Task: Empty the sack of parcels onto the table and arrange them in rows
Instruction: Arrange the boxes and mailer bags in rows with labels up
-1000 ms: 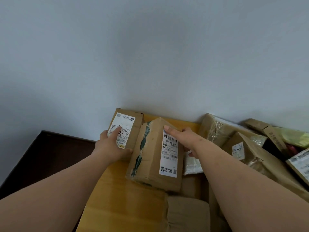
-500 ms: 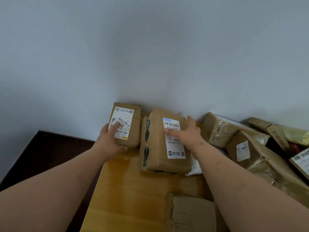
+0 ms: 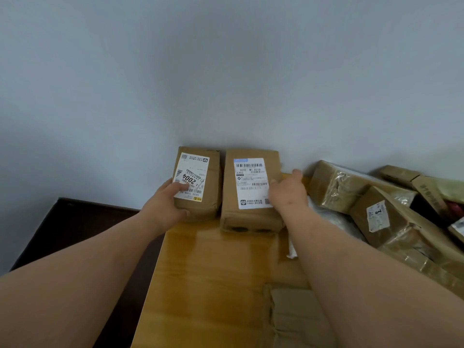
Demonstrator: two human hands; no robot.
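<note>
Two brown parcels lie side by side against the wall at the far edge of the wooden table (image 3: 213,272). The small parcel (image 3: 208,197) on the left has a white label reading 2004. My left hand (image 3: 165,204) grips its near left corner, with fingers on the label. Just to its right lies the larger parcel (image 3: 251,219), also with a white label on top. My right hand (image 3: 288,194), blurred, is curled on that parcel's right edge. No sack is in view.
A heap of parcels fills the table's right side: a taped box (image 3: 336,187), a labelled box (image 3: 381,222), a white bag (image 3: 334,219). Another brown parcel (image 3: 296,317) lies near me. Dark surface (image 3: 62,229) lies left of the table edge.
The larger parcel went from tilted to flat, and has slid back against the wall beside the small one. Both hands have reached farther forward with the parcels.
</note>
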